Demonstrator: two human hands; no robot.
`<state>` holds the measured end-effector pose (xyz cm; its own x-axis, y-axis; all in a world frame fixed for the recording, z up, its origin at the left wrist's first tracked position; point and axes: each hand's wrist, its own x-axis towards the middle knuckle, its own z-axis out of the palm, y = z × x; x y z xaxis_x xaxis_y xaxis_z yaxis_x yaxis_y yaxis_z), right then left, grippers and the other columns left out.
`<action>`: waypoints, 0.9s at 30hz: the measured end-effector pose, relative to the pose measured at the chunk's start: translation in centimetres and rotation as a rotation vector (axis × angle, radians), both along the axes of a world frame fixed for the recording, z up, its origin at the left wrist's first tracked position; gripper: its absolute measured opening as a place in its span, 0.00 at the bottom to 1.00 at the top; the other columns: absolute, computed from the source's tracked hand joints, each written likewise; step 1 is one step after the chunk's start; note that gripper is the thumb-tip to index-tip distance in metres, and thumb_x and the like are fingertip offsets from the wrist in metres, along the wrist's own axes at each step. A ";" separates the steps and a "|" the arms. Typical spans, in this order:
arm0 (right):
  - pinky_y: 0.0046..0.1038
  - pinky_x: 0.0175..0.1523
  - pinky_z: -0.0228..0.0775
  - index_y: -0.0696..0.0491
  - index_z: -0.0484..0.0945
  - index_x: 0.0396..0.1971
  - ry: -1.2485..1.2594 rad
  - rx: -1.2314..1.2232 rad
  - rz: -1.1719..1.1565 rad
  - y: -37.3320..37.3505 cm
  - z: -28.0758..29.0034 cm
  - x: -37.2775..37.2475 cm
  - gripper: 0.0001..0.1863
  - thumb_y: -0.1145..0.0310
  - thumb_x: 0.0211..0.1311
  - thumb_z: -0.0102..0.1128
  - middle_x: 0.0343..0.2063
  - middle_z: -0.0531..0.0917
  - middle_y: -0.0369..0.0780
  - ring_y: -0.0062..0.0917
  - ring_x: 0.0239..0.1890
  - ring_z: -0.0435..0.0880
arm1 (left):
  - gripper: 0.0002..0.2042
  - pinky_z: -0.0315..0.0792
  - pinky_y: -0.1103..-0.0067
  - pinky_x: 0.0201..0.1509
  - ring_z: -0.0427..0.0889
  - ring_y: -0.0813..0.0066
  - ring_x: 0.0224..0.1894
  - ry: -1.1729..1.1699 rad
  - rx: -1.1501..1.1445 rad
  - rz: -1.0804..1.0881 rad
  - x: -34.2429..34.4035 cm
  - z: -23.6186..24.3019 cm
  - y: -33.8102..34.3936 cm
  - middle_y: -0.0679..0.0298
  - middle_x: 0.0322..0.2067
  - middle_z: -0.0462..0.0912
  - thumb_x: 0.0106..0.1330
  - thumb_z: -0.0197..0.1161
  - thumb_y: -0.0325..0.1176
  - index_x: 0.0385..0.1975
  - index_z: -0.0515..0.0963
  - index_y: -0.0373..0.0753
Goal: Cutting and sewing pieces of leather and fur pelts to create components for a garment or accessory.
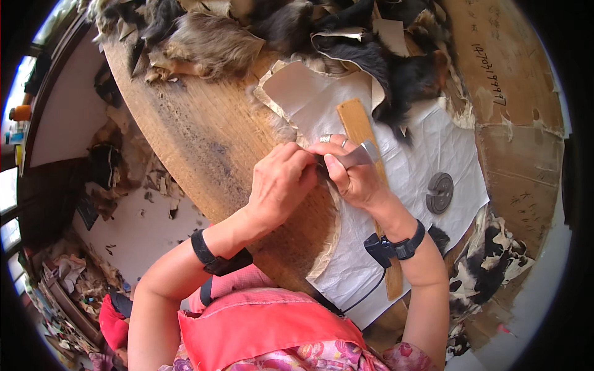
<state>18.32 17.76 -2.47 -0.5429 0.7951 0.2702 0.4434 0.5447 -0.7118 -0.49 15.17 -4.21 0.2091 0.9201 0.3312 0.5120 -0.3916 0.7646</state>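
Observation:
Both my hands meet over the near part of the wooden table (185, 117). My left hand (278, 179) is closed, its fingertips pinching a small dark piece (322, 168) that is mostly hidden. Against it, my right hand (359, 182) grips a flat metal blade (362, 156), whose wide silver end sticks out past the thumb. Beneath the right hand lie a white sheet (421, 167) and a long wooden strip (359, 120). A grey slotted disc weight (440, 193) rests on the sheet to the right.
Fur pelts and scraps (216, 43) are heaped along the far edge, with a black pelt (402, 74) overlapping the sheet. Cardboard (520, 148) covers the right side. A black-and-white fur piece (492, 260) lies at the lower right. Scraps (164, 185) litter the floor at left.

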 end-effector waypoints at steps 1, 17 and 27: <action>0.42 0.43 0.77 0.53 0.73 0.45 -0.007 0.052 0.028 0.3 -0.2 0.0 0.08 0.71 0.69 0.52 0.43 0.83 0.44 0.44 0.41 0.82 | 0.06 0.75 0.75 0.34 0.81 0.66 0.31 -0.005 -0.007 -0.001 -0.1 0.3 0.0 0.61 0.28 0.79 0.54 0.69 0.23 0.31 0.81 0.36; 0.42 0.36 0.76 0.49 0.79 0.43 0.018 0.045 -0.155 3.5 -1.1 -3.4 0.12 0.60 0.71 0.49 0.25 0.83 0.46 0.46 0.29 0.84 | 0.04 0.73 0.82 0.44 0.78 0.81 0.35 -1.037 -0.930 -0.116 -3.4 1.5 2.5 0.67 0.35 0.81 0.68 0.62 0.24 0.37 0.79 0.32; 0.35 0.41 0.75 0.57 0.81 0.38 0.253 -0.254 -0.295 2.2 2.5 -0.8 0.20 0.57 0.74 0.46 0.28 0.83 0.45 0.37 0.31 0.84 | 0.16 0.65 0.85 0.21 0.75 0.82 0.19 -0.747 -0.837 -0.376 -12.3 8.7 4.9 0.63 0.21 0.79 0.72 0.58 0.37 0.29 0.80 0.29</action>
<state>17.49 19.92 0.06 -0.2254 0.9639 0.1415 0.3484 0.2154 -0.9123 -12.82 20.11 4.45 0.5229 0.8309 -0.1905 -0.2108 0.3425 0.9156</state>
